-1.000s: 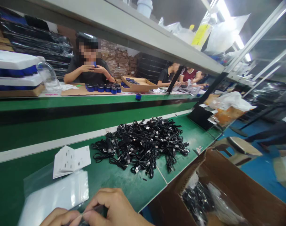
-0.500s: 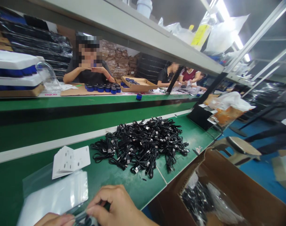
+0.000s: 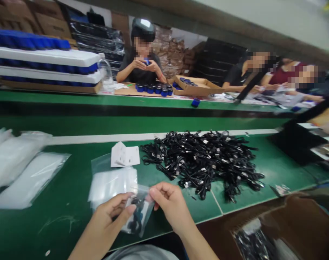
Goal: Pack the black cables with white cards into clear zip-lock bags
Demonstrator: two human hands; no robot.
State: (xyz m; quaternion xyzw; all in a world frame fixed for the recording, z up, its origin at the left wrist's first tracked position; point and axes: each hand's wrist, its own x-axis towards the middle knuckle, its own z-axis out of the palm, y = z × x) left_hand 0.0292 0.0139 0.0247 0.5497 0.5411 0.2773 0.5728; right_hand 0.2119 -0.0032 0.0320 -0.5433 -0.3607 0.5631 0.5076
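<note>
A small clear plastic bag (image 3: pixel 139 216) with a black cable and something white inside is held between both hands above the green table. My left hand (image 3: pixel 114 216) pinches the bag's left side. At the top right corner of the bag, my right hand (image 3: pixel 168 202) grips the edge with thumb and fingers. Just behind lies a stack of clear bags (image 3: pixel 112 182), with white cards (image 3: pixel 125 155) at its far end. A large heap of black cables (image 3: pixel 205 159) spreads to the right of the cards.
Larger plastic packs (image 3: pixel 31 177) lie at the left. A cardboard box (image 3: pixel 294 224) holding bagged cables stands at the lower right. Across the raised green ledge (image 3: pixel 99 101), people sit near blue round items (image 3: pixel 153 89). A dark stand (image 3: pixel 294 141) is at the right.
The view has turned left and lower. Both hands and the bag now show more fully, raised from the bottom edge. The seated person opposite has lowered the blue item slightly.
</note>
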